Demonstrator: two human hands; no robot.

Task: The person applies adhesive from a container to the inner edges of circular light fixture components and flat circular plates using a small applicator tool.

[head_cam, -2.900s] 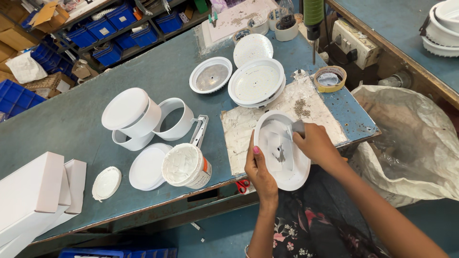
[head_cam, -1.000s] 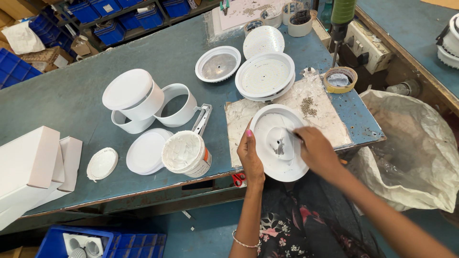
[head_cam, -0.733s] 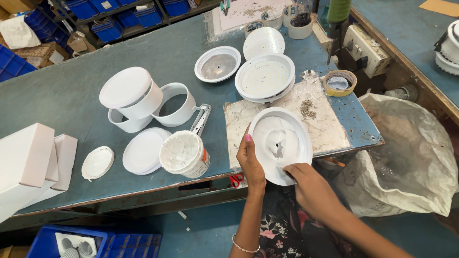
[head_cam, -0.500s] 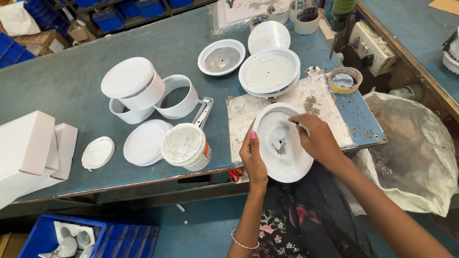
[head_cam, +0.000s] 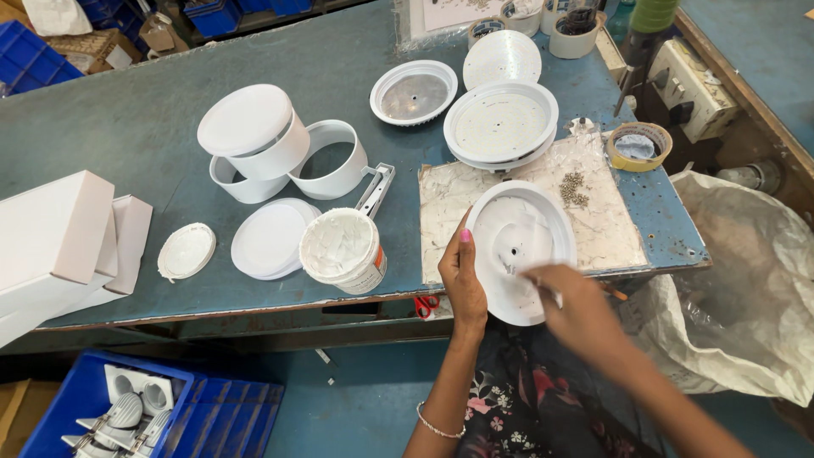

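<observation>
A white round lamp housing (head_cam: 517,233) stands tilted at the front edge of the green table (head_cam: 127,127), over a worn paper-covered board (head_cam: 441,220). My left hand (head_cam: 462,276) grips its left rim, thumb up. Blurred with motion, my right hand (head_cam: 577,305) hovers over the housing's lower right part, fingers bunched; whether it holds anything small is unclear. A little heap of screws (head_cam: 575,188) lies on the board just behind the housing.
Behind are a round plate of lamp parts (head_cam: 500,125), a metal-lined dish (head_cam: 414,93) and a tape roll (head_cam: 638,146). To the left sit a white tub (head_cam: 343,250), white cylinders (head_cam: 254,131), flat discs (head_cam: 270,240) and boxes (head_cam: 55,233). A plastic sack (head_cam: 746,280) hangs right; a blue crate (head_cam: 127,407) sits below.
My right hand has pulled back from the middle of the housing to its lower right edge. My left hand still holds the left rim.
</observation>
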